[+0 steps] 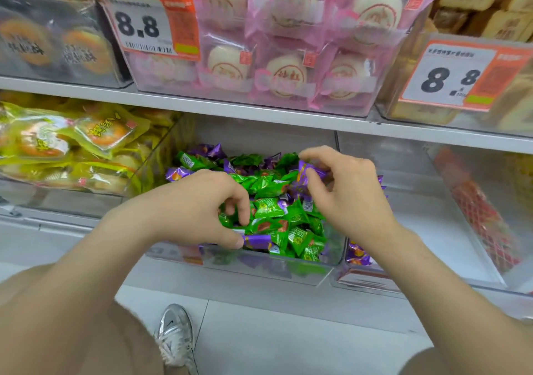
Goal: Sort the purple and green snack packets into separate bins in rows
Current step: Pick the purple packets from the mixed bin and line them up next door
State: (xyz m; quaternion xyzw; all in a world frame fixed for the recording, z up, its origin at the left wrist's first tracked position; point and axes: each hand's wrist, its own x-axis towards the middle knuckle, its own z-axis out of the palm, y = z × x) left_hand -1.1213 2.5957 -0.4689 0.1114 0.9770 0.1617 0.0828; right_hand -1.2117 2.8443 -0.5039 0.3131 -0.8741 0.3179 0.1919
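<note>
Snack packets (274, 201), purple and green mixed, fill the clear middle bin (259, 268) on the lower shelf. The right hand (352, 190) pinches one purple packet (310, 170) on top of the heap, fingers clamped on it. The left hand (196, 201) has its fingers curled into the green ones; whether they hold one, I cannot tell. It is best to lift the purple one alone, without dragging green neighbours, into the bin on the right (418, 201).
</note>
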